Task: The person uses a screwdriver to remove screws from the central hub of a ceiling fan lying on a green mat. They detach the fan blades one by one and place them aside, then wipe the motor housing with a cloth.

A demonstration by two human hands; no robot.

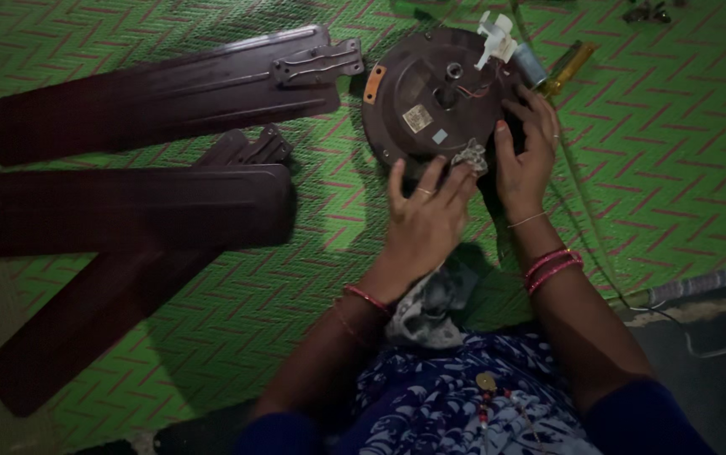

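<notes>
On the green mat (675,168) the round brown fan motor (430,97) lies flat with its wiring dim, the left hand (426,219) pressing a crumpled cloth (470,157) to its near rim, fingers curled, while the right hand (525,156) rests open-fingered on its edge beside three loose fan blades (127,211).

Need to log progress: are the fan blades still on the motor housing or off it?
Off. Three dark fan blades lie on the green mat, apart from the round motor housing, which the left hand and right hand touch.
</notes>
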